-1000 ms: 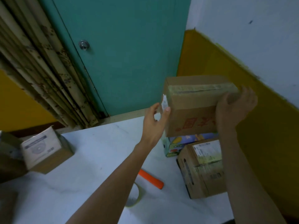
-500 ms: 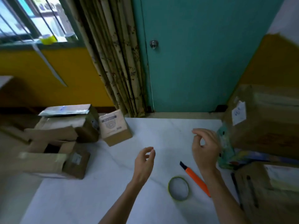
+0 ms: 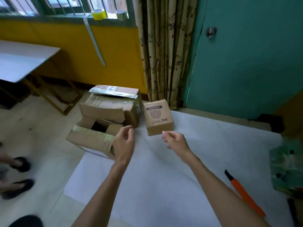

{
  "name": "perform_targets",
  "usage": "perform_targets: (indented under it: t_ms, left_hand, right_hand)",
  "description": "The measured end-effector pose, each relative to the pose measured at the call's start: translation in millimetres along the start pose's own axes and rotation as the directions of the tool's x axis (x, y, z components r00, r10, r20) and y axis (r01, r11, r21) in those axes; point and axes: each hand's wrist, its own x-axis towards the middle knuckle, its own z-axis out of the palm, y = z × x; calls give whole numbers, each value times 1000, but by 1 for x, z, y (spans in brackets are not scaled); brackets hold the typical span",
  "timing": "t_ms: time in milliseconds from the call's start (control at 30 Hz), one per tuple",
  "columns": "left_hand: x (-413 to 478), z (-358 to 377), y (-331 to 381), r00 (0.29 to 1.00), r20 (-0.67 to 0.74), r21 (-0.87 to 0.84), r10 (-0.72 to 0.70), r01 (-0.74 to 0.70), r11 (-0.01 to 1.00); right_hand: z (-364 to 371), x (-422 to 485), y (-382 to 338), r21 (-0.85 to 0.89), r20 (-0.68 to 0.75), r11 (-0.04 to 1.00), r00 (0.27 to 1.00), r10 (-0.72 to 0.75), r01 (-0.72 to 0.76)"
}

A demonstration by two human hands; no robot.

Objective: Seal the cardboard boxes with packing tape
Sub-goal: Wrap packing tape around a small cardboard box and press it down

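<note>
A small brown cardboard box (image 3: 158, 118) stands on the far left part of the white marble-patterned table (image 3: 164, 185), close to its back edge and in front of a beige patterned curtain (image 3: 167, 46). Its top face carries a dark printed label with a round emblem and lines of text that read upside down from this view. The flaps lie closed and flat; whether tape runs over them cannot be told.

The left hand (image 3: 123, 145) hovers just left of the box and nearer the person. Its fingers are loosely curled with the thumb apart from them, and it holds nothing. The right hand (image 3: 175, 141) hovers just in front of the box's near lower edge. Its fingers are also loosely bent and a little spread, and it too holds nothing. Neither hand touches the box.

Past the table's left corner sits an open brown cardboard box (image 3: 91, 138) with raised flaps and glossy tape on its side. Behind it is a crumpled brown cardboard box (image 3: 111, 108) with a silvery packet on top. An orange-handled utility knife (image 3: 244, 194) lies on the table's right side, well apart from the hands. A yellow roll of tape (image 3: 98, 13) stands on the green window sill (image 3: 49, 17).
</note>
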Motion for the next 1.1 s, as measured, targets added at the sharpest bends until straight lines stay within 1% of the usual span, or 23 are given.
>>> perform_targets:
  t_ms: [67,133,167,200,233,300,333,367,433,500,533,667,767,933,1000,1100]
  left_hand:
    - [27,-32,-10,987,-147,99,72,-58,993]
    - [57,-67,-27,961,-250,217,116,-61,974]
    - [73,-82,-37,952,-285,290,111,-25,957]
    - [85,-95,-43,951,-301,356,71,42,934]
    - [100,-111,-58,951,-309,402,0,131,906]
    - [122,-134,-84,944,-270,443,-189,296,846]
    - [130,-145,-95,930,-238,435,-279,360,825]
    - [133,-150,-103,918,-201,410,-343,396,821]
    - [137,-156,-117,908,-122,355,-401,418,836]
    - [135,-156,-123,919,-49,341,-392,385,858]
    - [133,-155,-125,924,-39,339,-381,371,865]
    - [124,-149,-124,936,-33,342,-350,340,876]
    - [105,-138,-118,947,-33,324,-320,313,893]
    - [58,-110,-97,951,5,297,-308,293,909]
    - [38,-98,-88,947,43,277,-319,296,914]
    - [6,-75,-76,944,124,262,-306,266,928]
  right_hand:
    - [37,3,-10,16,57,1000,998,3,-4]
    - [77,6,-20,34,136,999,990,27,-31]
    - [95,6,-25,37,168,998,985,40,-47]
    - [108,6,-28,38,190,998,981,50,-58]
    - [126,8,-33,25,205,997,977,64,-70]
    - [149,10,-37,5,205,995,974,98,-102]
    - [161,13,-39,3,210,992,970,125,-128]
    - [168,14,-39,6,216,986,963,160,-165]
    - [183,16,-40,32,243,972,945,218,-233]
    - [192,19,-39,54,247,968,943,224,-244]
    - [195,20,-38,59,237,972,949,208,-228]
    - [191,25,-31,-9,140,985,975,175,-175]
    - [178,20,-26,-62,86,984,981,175,-170]
    - [135,-8,-5,-121,-31,981,989,147,-149]
    - [111,-22,9,-145,-60,980,989,132,-139]
    - [72,-45,32,-124,-114,983,986,125,-139]
